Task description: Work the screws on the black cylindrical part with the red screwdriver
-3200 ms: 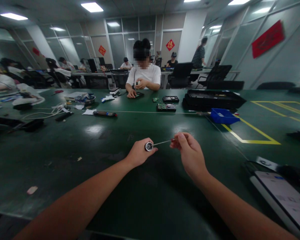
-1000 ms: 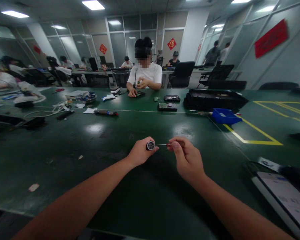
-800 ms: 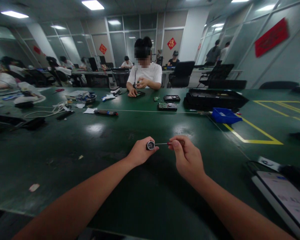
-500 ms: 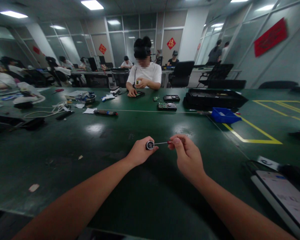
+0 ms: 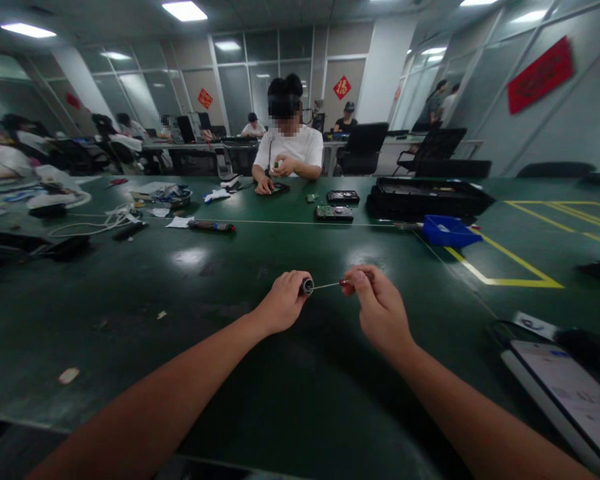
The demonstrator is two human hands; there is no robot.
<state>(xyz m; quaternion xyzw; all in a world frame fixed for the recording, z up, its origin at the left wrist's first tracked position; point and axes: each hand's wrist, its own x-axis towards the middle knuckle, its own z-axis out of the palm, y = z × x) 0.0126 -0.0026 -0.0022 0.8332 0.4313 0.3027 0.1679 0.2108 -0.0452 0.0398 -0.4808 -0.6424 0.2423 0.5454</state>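
Observation:
My left hand (image 5: 283, 303) is closed around a small dark cylindrical part (image 5: 307, 287) with a silvery ring at its end. That round end faces right and towards me; the rest of the part is hidden in my fingers. My right hand (image 5: 380, 303) grips a screwdriver (image 5: 343, 283) with a red handle, mostly covered by the fingers. Its thin shaft runs left, and the tip meets the round end of the part; how far in it goes, I cannot tell. Both hands are above the green table (image 5: 290, 407).
A phone (image 5: 565, 387) lies at the right. Further back are a blue bin (image 5: 447, 230), a black tray (image 5: 425, 197), hard drives (image 5: 334, 212), a dark tool (image 5: 211, 226) and a white cable (image 5: 100, 223). A person (image 5: 290, 150) works across the table.
My left hand has turned the part so its round end points more to the right. My right hand and the screwdriver have shifted slightly right.

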